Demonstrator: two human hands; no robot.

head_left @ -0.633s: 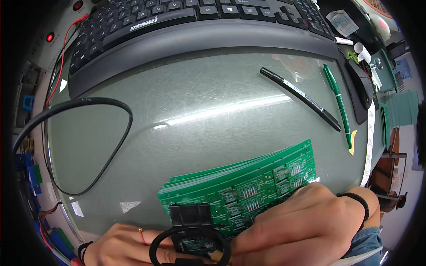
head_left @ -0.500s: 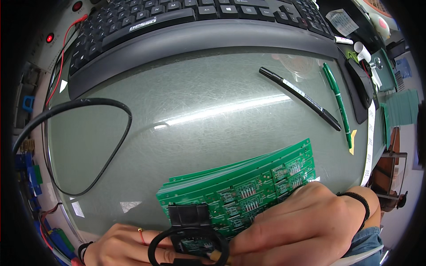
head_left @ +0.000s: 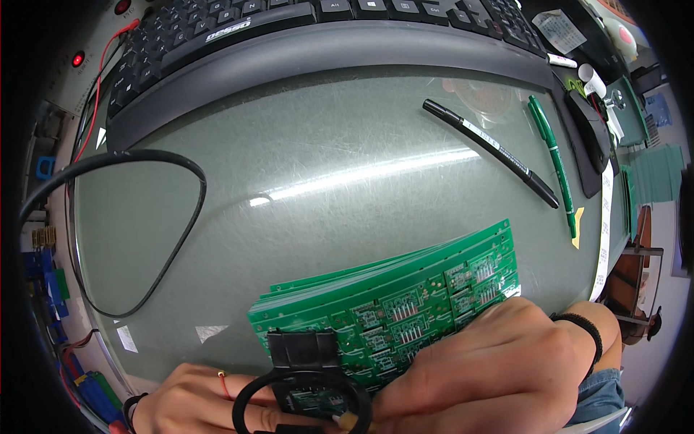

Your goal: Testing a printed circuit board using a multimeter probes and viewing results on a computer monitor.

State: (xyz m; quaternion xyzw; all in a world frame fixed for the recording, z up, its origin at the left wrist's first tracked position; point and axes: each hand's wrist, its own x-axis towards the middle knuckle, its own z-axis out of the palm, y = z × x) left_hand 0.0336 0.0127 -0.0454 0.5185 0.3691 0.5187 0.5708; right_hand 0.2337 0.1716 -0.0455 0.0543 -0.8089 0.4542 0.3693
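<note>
A fanned stack of green circuit boards (head_left: 405, 304) lies at the near edge of the table, its top board showing rows of pads and small parts. My right hand (head_left: 477, 369) rests over the stack's near right side, fingers bent and pressed together. A small yellowish piece (head_left: 348, 421) shows at its fingertips; its kind is unclear. My left hand (head_left: 195, 405) lies at the stack's near left, fingers curled toward the right hand, their tips hidden. In front of both hands' fingertips is a black ring with a block on top (head_left: 303, 354), covering part of the boards.
A black keyboard (head_left: 325, 43) spans the far side. A black marker (head_left: 491, 152) and a green pen (head_left: 554, 163) lie right of the middle, with a mouse (head_left: 587, 134) beyond. A black cable (head_left: 199, 210) loops on the left. A red-lit box (head_left: 78, 59) stands far left.
The whole view has shifted slightly, so the keyboard, pens and cable sit a little higher. Both hands stay at the boards in nearly the same pose.
</note>
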